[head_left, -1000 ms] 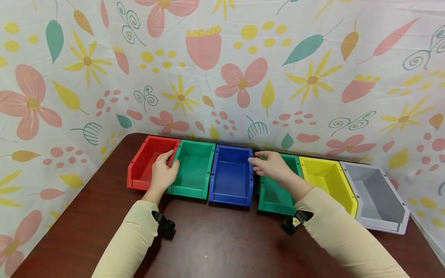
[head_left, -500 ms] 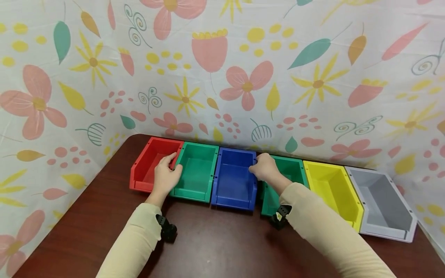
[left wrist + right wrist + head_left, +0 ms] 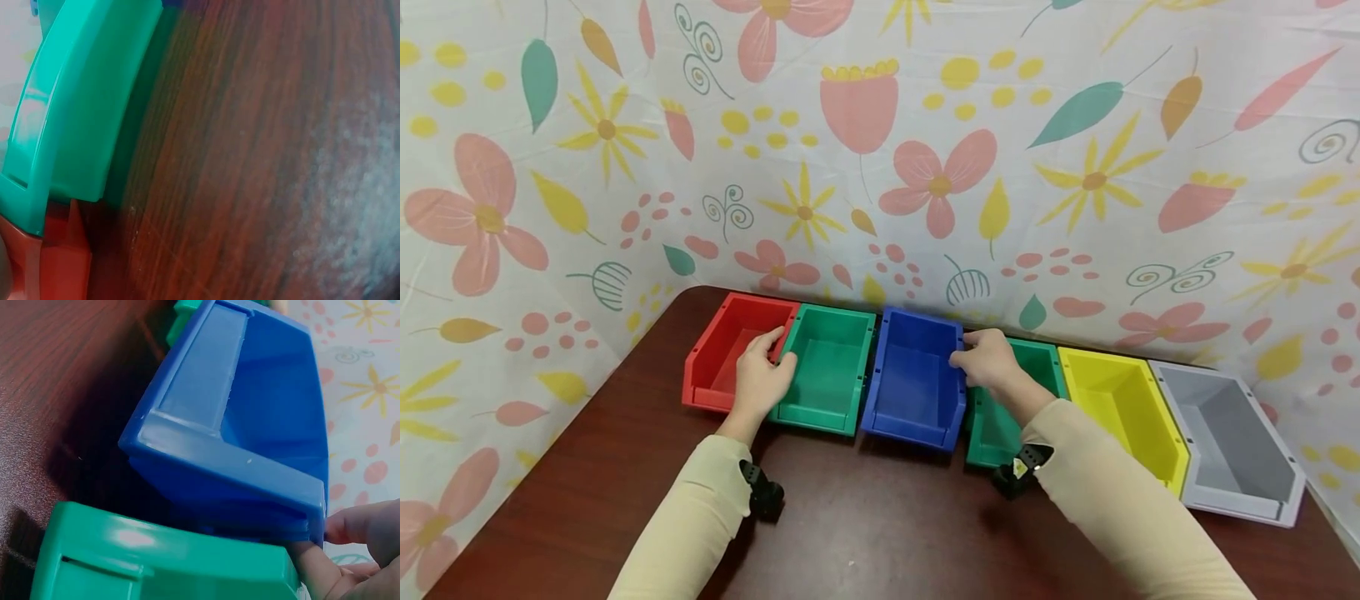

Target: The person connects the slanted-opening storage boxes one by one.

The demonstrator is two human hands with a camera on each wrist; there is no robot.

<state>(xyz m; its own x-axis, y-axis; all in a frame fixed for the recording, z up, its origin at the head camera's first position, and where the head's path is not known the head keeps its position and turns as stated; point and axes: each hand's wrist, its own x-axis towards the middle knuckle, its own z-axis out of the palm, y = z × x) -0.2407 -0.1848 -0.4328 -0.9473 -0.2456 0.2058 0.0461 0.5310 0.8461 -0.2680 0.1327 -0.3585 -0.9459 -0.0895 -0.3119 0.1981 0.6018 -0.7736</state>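
My right hand (image 3: 988, 362) pinches the right rim of the blue storage bin (image 3: 917, 375). In the right wrist view, thumb and fingers meet at the corner of the blue bin (image 3: 275, 394), which is tilted and raised, a shadow beneath it. My left hand (image 3: 762, 377) rests over the rims where the red bin (image 3: 715, 367) and the left green bin (image 3: 822, 367) meet. Its thumb and fingers stand apart. The left wrist view shows the green bin's front (image 3: 94, 100) beside part of the red bin (image 3: 62, 269); most of that hand is outside it.
A second green bin (image 3: 992, 425), partly behind my right arm, stands right of the blue one. Then come a yellow bin (image 3: 1105, 392) and a grey bin (image 3: 1225, 442). All are on a dark brown table (image 3: 880, 525) against a flower-patterned cloth (image 3: 850, 208).
My right hand has come in from the right and taken hold of the blue bin's rim. The bin has lifted and tilted. The left hand stays in place; the view shifted slightly.
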